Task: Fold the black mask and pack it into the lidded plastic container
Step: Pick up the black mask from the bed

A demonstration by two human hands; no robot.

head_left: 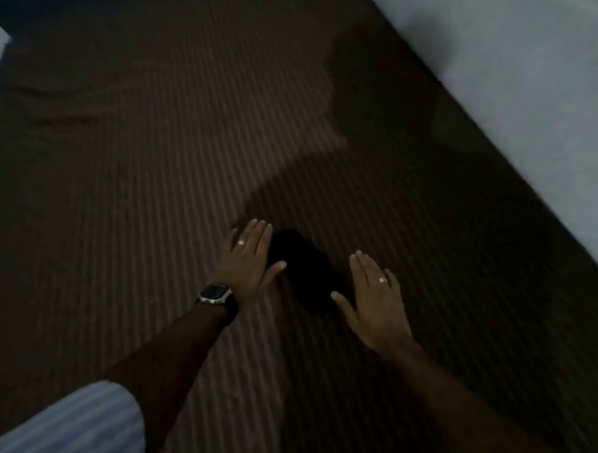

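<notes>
Left hand (249, 261) flat, fingers spread, nothing gripped; thumb tip touches the black mask's (301, 269) near-left edge. Right hand (374, 300) also flat & released, thumb at the mask's near end. Mask lies btwn both hands, a dark elongated soft lump, detail lost in dim light. Under it: brown striped sheet (151, 171) on a bed, fine ribbed lines, some wrinkles far left. Watch (215, 294) on left wrist, ring on each hand. Striped pale sleeve (70, 435) bottom left. Pale blurred wall (523, 66) along the right.
</notes>
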